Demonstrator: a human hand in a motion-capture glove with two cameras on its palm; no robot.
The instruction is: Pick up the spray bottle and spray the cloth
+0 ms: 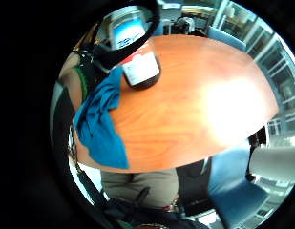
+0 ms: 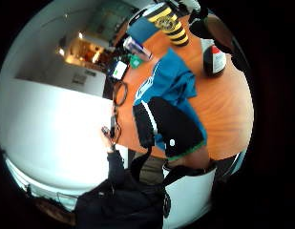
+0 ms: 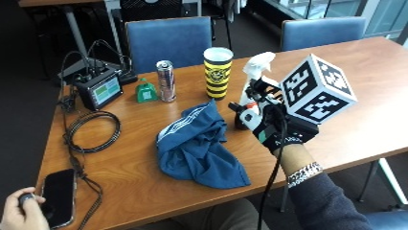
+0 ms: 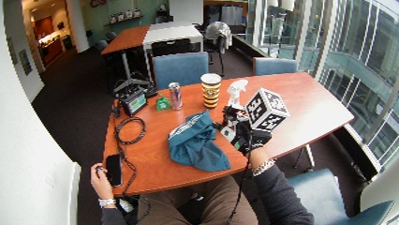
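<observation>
While hand (image 3: 275,125) grips it, spray bottle (image 3: 254,86) stands upright | nozzle faces away from cloth (image 3: 196,144)

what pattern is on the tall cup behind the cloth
Yellow and black bands with a round emblem on the cup, white at the rim. The outside view shows it best.

One table (image 3: 357,62). On it: one cloth (image 3: 194,143), one spray bottle (image 3: 255,79), one cup (image 3: 217,72), one can (image 3: 166,80), one small green object (image 3: 146,91), one screen device (image 3: 102,91), one coiled cable (image 3: 94,130), one phone (image 3: 57,196). Beyond the table, two blue chairs (image 3: 169,40).
</observation>
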